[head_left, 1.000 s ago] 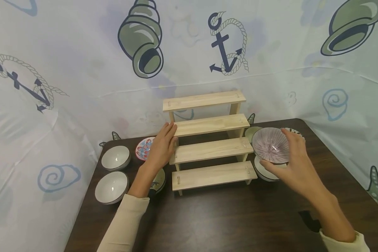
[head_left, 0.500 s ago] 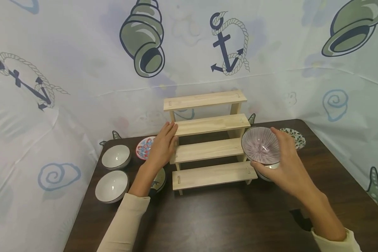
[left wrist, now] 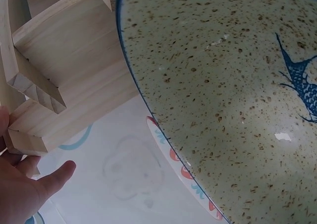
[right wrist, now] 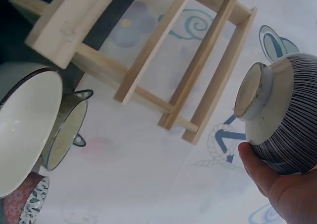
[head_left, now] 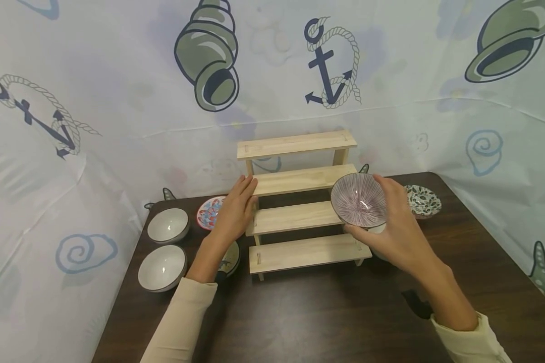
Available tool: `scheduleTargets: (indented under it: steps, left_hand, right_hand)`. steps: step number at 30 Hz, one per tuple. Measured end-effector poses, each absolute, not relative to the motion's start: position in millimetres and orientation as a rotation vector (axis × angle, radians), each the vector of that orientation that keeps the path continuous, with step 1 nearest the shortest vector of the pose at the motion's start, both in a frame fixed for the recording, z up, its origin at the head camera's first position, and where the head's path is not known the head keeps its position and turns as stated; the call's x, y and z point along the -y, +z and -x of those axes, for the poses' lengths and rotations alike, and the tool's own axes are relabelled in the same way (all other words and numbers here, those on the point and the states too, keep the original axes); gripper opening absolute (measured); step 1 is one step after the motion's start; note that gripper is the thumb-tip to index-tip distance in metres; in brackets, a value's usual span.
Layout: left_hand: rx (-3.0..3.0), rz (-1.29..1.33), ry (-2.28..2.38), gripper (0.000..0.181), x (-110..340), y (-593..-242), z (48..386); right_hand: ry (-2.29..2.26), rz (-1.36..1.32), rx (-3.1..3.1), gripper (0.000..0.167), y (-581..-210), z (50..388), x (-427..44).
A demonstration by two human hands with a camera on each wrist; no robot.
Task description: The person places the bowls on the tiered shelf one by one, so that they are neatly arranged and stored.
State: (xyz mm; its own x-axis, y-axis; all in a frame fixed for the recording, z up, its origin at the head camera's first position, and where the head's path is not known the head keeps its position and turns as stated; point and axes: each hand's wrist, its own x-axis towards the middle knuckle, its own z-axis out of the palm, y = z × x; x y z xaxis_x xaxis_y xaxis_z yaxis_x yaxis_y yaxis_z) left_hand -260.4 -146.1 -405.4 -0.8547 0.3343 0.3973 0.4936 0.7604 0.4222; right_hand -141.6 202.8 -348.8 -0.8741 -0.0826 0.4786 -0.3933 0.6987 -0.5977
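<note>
My right hand (head_left: 397, 229) grips a bowl (head_left: 359, 199) with fine purple-grey lines inside, thumb low and fingers at its far right rim. The bowl is held up in front of the right end of a stepped wooden shelf (head_left: 306, 252). Its pale foot and dark-striped outside show in the right wrist view, above the thumb (right wrist: 260, 169). At the shelf's left end, my left hand (head_left: 233, 212) touches the second board from the top with fairly straight fingers. In the left wrist view its thumb (left wrist: 59, 177) stands away from the wood.
Two white bowls (head_left: 167, 225) stand at the left. A red-rimmed patterned dish (head_left: 207, 213) and a speckled bowl (left wrist: 208, 85) with a blue fish sit near my left arm. Right of the shelf are a leaf-patterned bowl (head_left: 422, 200), a white bowl (right wrist: 25, 130) and a green bowl (right wrist: 67, 130).
My right hand has carried the purple-lined bowl left and slightly up, from above the white bowl to the shelf's right end. The leaf-patterned bowl has come into fuller view. My left hand stays put.
</note>
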Motion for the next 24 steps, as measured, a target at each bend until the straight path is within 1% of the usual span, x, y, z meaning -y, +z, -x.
scheduleTargets:
  steps: [6, 17, 24]
  left_hand:
    - [2.669, 0.642, -0.776, 0.051, 146.8, -405.9, 261.0]
    - [2.678, 0.633, -0.788, 0.051, 147.7, -407.0, 259.7]
    - [2.679, 0.646, -0.777, 0.050, 147.6, -405.2, 258.8]
  right_hand:
    - [1.004, -0.389, 2.492, 0.109, -342.3, 149.1, -192.6]
    - [1.030, -0.438, 2.469, 0.111, -335.7, 162.6, -177.6]
    - [1.055, -0.411, 2.493, 0.111, -330.3, 174.4, -163.7]
